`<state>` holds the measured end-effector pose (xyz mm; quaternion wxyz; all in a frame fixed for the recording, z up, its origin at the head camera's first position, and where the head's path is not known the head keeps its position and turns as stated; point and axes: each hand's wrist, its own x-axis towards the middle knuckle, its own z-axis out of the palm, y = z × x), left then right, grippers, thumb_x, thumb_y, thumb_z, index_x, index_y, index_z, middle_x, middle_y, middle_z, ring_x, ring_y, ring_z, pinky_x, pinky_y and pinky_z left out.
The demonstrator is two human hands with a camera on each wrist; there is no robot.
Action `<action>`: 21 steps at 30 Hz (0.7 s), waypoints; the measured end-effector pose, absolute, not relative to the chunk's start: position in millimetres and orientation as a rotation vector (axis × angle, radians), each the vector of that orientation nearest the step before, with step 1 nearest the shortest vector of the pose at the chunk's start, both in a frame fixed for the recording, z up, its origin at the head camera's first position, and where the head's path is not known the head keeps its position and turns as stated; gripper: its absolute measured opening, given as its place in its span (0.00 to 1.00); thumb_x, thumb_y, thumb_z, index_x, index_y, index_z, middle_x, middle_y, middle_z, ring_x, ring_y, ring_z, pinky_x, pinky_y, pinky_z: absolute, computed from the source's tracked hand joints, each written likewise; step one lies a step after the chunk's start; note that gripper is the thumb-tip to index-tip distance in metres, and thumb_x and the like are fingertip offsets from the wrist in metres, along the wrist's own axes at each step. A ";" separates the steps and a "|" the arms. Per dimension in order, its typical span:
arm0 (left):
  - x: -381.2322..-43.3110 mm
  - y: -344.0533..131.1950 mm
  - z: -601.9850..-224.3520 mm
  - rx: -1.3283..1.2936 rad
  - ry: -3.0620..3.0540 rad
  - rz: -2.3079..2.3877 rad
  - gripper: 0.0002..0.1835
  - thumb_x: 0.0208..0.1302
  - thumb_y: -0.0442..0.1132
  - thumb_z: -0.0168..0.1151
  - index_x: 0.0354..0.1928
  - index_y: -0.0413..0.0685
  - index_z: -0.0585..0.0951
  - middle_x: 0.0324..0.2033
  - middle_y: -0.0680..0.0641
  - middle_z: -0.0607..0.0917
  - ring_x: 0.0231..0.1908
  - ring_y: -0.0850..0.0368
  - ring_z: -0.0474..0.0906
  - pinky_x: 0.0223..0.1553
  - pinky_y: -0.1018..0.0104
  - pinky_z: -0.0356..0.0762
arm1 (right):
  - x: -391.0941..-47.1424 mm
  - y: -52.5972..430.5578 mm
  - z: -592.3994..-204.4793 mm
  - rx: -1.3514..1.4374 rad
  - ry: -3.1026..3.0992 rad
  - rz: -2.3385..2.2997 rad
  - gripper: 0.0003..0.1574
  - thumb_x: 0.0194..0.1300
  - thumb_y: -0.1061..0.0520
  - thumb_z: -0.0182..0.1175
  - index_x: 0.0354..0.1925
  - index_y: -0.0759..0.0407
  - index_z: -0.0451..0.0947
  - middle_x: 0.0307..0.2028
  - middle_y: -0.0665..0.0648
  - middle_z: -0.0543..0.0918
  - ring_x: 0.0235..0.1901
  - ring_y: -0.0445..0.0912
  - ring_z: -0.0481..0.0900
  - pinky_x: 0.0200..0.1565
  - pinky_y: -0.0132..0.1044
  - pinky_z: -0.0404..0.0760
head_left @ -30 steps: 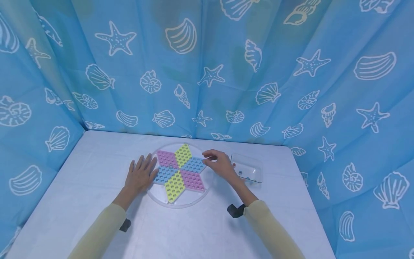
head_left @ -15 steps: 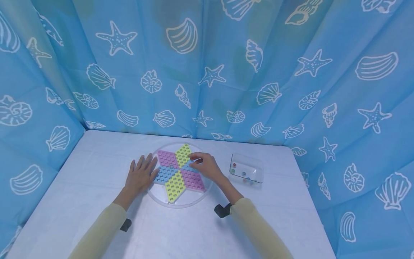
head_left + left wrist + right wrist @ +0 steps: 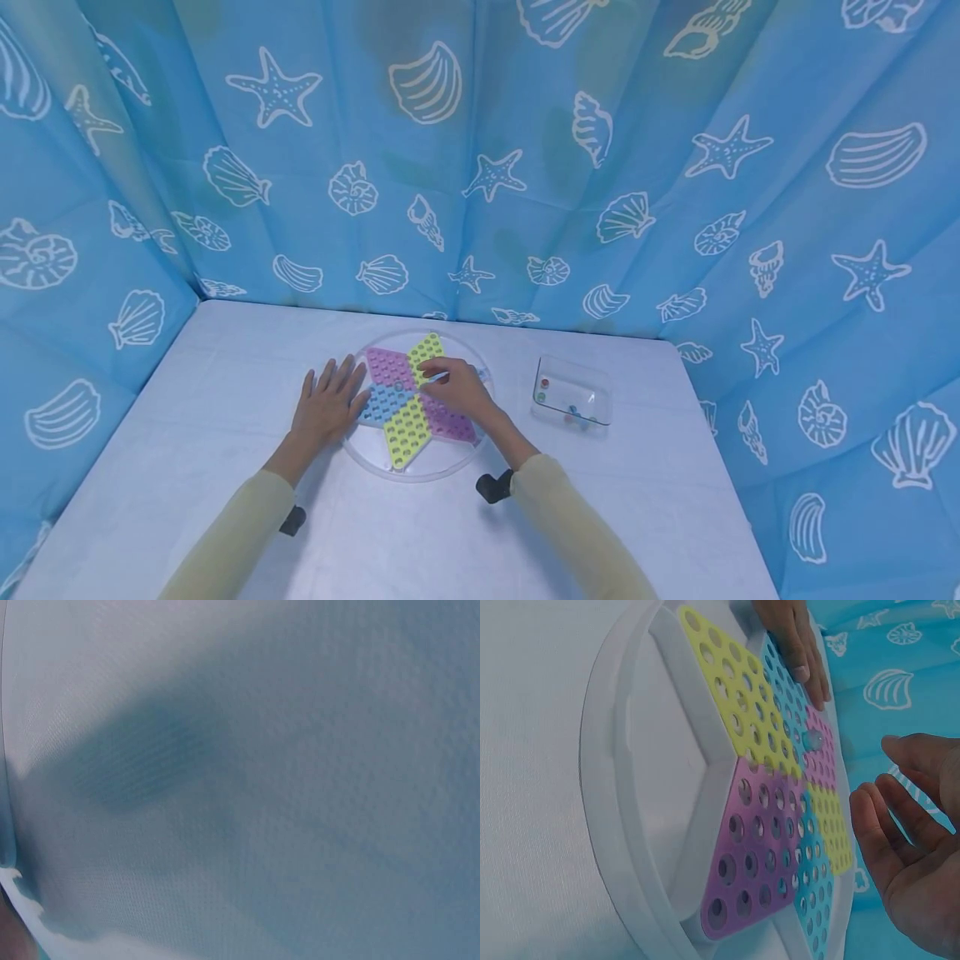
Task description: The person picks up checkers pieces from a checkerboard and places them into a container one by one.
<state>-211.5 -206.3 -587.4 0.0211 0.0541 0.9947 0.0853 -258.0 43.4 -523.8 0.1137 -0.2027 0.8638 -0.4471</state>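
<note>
A round Chinese checkers board (image 3: 372, 464) lies on the table, its star in yellow, pink and blue. One clear glass marble (image 3: 815, 739) sits near the star's middle. My left hand (image 3: 325, 403) lies flat with fingers spread, touching the board's left side. Over the board's right part hovers my right hand (image 3: 457, 387), thumb and fingers loosely bent with a gap between them. In the right wrist view nothing shows between those fingers (image 3: 889, 787), just short of the marble. The left wrist view holds only blurred cloth.
To the right of the board stands a clear rectangular tray (image 3: 573, 367) with several marbles (image 3: 545, 382) in it. A white cloth (image 3: 390, 542) covers the table. Blue shell-print curtains (image 3: 480, 217) hang behind and along the sides.
My right hand has moved left from the board's right edge, beside the tray, to above the star's right part. A marble in the tray has rolled rightward. The left hand stays put.
</note>
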 end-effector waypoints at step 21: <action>-211.1 -205.6 -586.9 0.166 3.085 0.256 0.38 0.77 0.59 0.41 0.79 0.48 0.52 0.78 0.39 0.48 0.76 0.36 0.38 0.71 0.35 0.31 | -260.5 10.0 -544.7 -0.519 2.515 -1.201 0.23 0.67 0.57 0.65 0.59 0.52 0.80 0.52 0.51 0.84 0.48 0.43 0.80 0.50 0.33 0.79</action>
